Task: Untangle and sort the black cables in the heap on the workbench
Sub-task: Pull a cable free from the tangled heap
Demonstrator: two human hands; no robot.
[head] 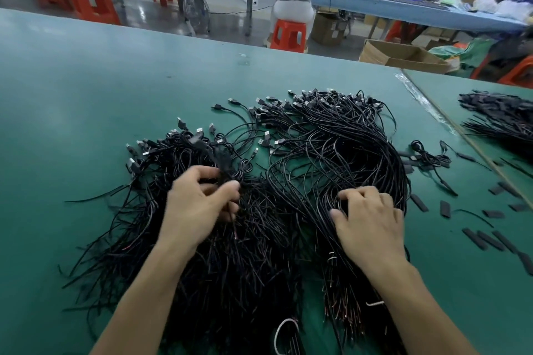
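Directly before you, black cables [340, 135] lie in a tangled heap on the green desk [86, 89], USB plugs pointing away and cut ends towards you. Your left hand [199, 204] pinches a few strands on the heap's left side. Your right hand [372, 222] rests on the looped right bundle, fingers curled into it, seemingly gripping strands. Short black sleeve pieces [487, 239] lie scattered further right.

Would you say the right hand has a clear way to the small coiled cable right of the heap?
Probably yes. The small coiled cable lies on the workbench past the heap, with only cable loops between. The right hand grips heap strands, so it must let go first.
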